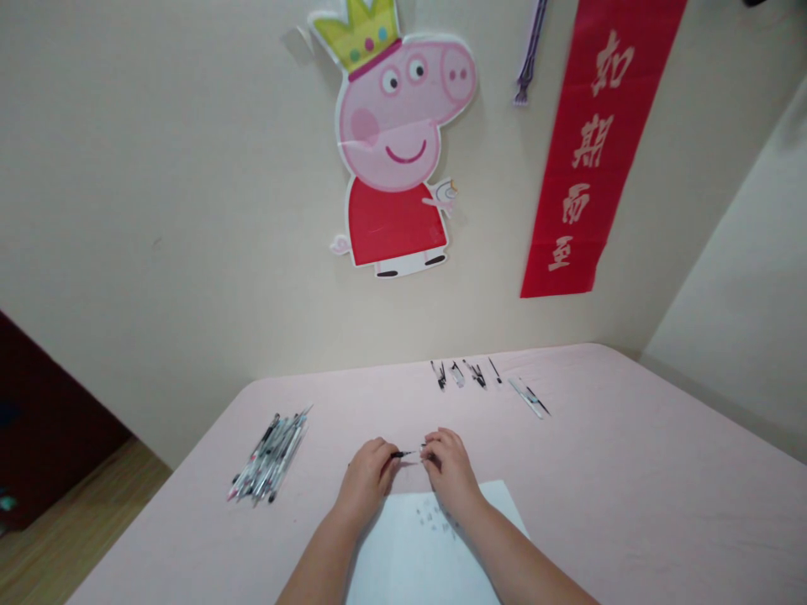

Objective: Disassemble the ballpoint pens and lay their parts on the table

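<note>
My left hand (371,472) is closed around a slim black pen (397,455), whose thin pale tip points right. Facing it across a small gap, my right hand (449,465) pinches a small piece with a dark end, possibly a cap; the fingers cover most of it. Both hands are just above the far edge of a white sheet of paper (403,555). Small dark handwritten marks (435,514) show on the paper beside my right wrist.
A pile of pens (271,458) lies at the left on the pink tablecloth (605,504). Along the back are small groups of dark pen parts (474,374) and a clear-and-black pair of pieces (528,398). The wall behind carries a pig cutout (397,151) and red banner (598,151).
</note>
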`<action>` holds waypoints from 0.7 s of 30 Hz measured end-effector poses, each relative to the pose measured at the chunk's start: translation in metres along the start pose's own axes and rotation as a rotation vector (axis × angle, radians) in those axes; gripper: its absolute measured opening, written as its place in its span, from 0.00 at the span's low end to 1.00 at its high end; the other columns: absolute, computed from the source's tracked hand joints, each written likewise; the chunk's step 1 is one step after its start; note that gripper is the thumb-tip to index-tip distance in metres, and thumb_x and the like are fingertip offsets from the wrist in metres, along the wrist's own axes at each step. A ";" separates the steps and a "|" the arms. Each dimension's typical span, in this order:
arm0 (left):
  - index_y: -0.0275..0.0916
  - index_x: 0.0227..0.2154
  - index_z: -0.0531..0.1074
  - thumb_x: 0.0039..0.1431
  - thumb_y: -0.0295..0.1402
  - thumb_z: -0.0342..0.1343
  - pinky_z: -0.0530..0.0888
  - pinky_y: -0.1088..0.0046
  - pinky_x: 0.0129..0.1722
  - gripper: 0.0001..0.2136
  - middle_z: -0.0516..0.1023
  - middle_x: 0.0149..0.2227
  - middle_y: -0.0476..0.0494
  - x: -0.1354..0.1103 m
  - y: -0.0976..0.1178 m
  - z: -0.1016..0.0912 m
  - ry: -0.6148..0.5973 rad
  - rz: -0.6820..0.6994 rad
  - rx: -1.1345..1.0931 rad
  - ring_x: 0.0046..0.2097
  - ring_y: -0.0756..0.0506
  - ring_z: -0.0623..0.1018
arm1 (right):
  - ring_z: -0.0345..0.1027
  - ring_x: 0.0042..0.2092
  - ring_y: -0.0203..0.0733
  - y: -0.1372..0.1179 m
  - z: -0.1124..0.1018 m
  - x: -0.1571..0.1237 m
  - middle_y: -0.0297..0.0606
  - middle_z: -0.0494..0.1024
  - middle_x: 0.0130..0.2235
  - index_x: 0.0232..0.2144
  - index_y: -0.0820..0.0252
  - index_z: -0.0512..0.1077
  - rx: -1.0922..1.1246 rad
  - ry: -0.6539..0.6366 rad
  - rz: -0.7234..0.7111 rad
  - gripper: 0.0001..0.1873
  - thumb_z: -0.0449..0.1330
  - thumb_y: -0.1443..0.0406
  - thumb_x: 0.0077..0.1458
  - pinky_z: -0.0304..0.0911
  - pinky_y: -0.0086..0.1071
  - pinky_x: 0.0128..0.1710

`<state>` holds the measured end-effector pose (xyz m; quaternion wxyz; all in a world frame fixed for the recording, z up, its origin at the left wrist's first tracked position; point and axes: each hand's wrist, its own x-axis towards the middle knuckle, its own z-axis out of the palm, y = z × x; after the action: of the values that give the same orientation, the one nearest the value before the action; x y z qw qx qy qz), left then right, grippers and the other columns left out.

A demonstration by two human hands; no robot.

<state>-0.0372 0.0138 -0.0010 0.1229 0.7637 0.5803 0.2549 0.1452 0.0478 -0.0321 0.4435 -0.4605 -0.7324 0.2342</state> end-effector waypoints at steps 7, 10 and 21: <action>0.39 0.36 0.72 0.62 0.33 0.45 0.68 0.69 0.40 0.10 0.72 0.35 0.41 -0.001 0.003 0.000 0.003 0.043 -0.013 0.40 0.45 0.71 | 0.60 0.53 0.51 -0.003 -0.001 0.001 0.42 0.74 0.44 0.35 0.56 0.74 0.026 -0.001 -0.021 0.15 0.58 0.73 0.44 0.56 0.49 0.54; 0.40 0.37 0.72 0.62 0.33 0.46 0.68 0.70 0.40 0.10 0.72 0.36 0.42 -0.001 0.008 0.000 -0.013 0.081 -0.040 0.40 0.45 0.71 | 0.58 0.54 0.51 -0.005 -0.001 0.000 0.43 0.74 0.44 0.34 0.56 0.75 0.042 -0.028 -0.035 0.12 0.59 0.72 0.45 0.56 0.48 0.55; 0.40 0.37 0.73 0.59 0.28 0.46 0.69 0.66 0.42 0.10 0.74 0.36 0.41 0.001 -0.008 0.002 0.086 0.024 -0.063 0.41 0.43 0.72 | 0.66 0.46 0.48 0.001 0.000 0.008 0.43 0.77 0.38 0.23 0.57 0.74 0.258 0.113 0.116 0.03 0.60 0.68 0.43 0.59 0.44 0.51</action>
<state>-0.0428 0.0171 -0.0062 0.1187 0.7546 0.5677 0.3070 0.1446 0.0550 -0.0293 0.5251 -0.4536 -0.6424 0.3252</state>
